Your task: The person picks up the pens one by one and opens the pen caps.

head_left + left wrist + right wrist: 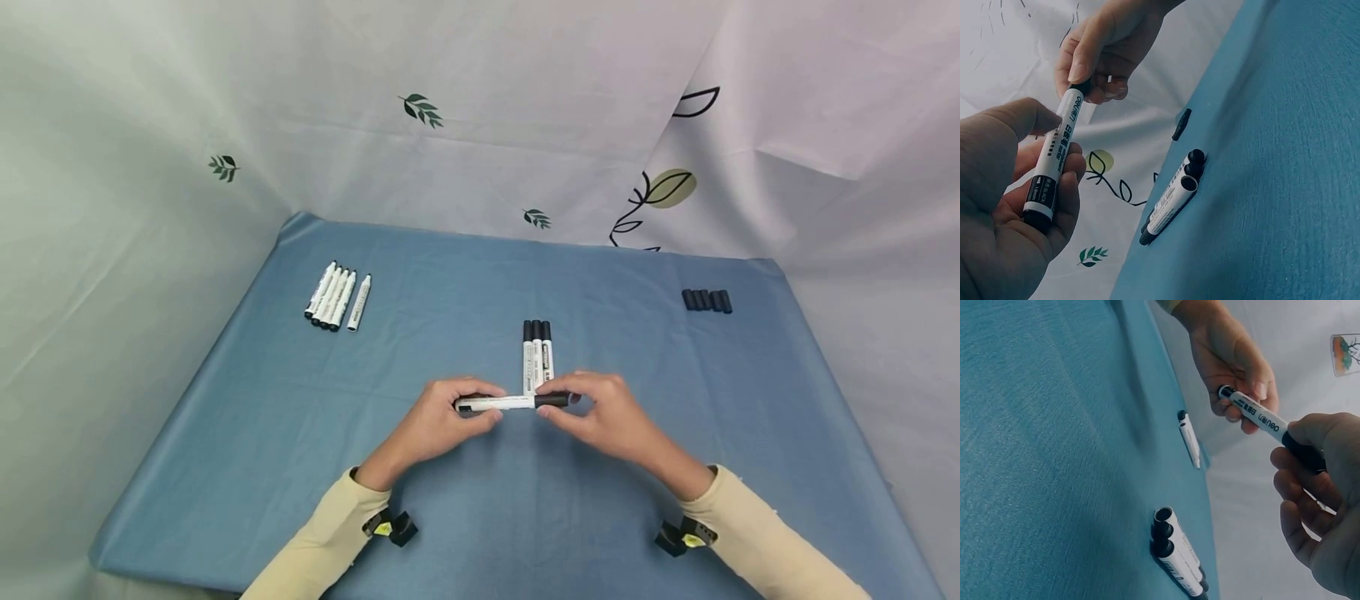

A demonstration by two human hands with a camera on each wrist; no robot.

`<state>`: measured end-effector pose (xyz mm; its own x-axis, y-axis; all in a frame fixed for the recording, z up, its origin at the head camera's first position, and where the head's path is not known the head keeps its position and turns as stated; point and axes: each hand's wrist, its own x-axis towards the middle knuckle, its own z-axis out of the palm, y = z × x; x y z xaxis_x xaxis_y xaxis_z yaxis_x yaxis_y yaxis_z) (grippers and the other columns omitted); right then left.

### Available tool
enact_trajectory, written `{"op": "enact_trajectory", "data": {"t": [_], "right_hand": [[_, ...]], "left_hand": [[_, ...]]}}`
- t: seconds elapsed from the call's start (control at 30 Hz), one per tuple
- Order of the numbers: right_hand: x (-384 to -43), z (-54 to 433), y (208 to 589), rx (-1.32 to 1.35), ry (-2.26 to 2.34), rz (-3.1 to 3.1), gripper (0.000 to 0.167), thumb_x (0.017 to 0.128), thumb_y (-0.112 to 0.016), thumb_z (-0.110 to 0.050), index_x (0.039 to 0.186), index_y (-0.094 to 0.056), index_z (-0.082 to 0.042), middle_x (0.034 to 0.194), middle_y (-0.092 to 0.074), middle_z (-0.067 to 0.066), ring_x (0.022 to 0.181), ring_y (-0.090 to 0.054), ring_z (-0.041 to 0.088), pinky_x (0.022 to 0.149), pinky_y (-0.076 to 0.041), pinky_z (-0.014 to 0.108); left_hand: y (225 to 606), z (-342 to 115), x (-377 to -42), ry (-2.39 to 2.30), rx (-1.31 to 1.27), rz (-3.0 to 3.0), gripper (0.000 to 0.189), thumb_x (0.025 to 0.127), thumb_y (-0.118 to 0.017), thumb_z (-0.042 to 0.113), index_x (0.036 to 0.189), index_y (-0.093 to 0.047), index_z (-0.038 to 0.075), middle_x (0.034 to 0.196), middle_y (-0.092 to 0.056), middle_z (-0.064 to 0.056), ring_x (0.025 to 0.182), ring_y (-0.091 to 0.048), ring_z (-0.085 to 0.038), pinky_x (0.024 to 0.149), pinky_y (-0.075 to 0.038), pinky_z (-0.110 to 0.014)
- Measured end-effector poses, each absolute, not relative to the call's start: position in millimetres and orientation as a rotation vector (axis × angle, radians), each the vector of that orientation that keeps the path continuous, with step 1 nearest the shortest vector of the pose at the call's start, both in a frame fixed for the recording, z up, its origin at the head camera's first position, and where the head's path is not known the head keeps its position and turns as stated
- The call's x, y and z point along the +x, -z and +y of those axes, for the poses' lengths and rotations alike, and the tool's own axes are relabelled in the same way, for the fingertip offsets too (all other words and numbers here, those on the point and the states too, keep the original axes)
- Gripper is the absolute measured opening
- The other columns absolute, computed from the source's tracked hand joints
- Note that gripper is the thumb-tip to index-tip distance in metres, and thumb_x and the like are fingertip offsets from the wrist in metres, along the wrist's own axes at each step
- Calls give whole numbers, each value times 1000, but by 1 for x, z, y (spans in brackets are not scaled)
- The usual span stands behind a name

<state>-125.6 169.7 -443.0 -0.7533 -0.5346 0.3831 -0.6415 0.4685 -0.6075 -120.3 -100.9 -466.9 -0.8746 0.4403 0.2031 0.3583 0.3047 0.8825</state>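
Observation:
Between my two hands a white marker with a black cap (517,402) is held level above the blue cloth. My left hand (442,417) grips its barrel near the rear end, thumb on the near side. On the other end my right hand (603,417) pinches the black cap, seen closely in the right wrist view as a dark cap (1302,452) against the barrel. In the left wrist view the printed barrel (1054,147) lies across the left fingers. Just beyond the hands lie three capped markers (528,367), side by side with caps pointing away.
At the far left of the blue cloth (420,292) lies a row of several white markers (330,298) with tapered upper ends, one marker (359,302) slightly apart. Several short black caps (707,301) stand in a row at the far right. White patterned fabric (480,167) rises behind.

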Motion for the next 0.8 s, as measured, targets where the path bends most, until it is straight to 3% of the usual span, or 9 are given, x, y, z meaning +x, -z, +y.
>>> {"op": "enact_trajectory", "data": {"t": [0.17,0.5,0.8], "right_hand": [[-125,169,443,1025,-1148,-2573,19,88,-83,-17,107,-78,-20,95,-72,-12,80,-63,0,69,-54,29],[-125,168,443,1025,-1146,-2571,18,88,-82,-17,105,-78,-20,93,-72,-13,79,-63,-1,67,-54,29],[-125,170,444,1073,-1190,-2559,17,88,-82,-13,104,-79,-17,90,-70,-11,76,-59,1,60,-53,33]], "left_hand": [[468,-98,-120,-1605,862,2548,29,86,-84,15,113,-75,15,111,-74,3,91,-66,-8,79,-55,-32],[472,-96,-121,-1674,900,2586,19,87,-84,13,104,-77,17,98,-75,6,79,-64,-5,70,-54,-26],[478,-98,-124,-1691,883,2545,17,89,-82,19,105,-82,16,100,-78,2,83,-70,-5,70,-57,-27]]}}
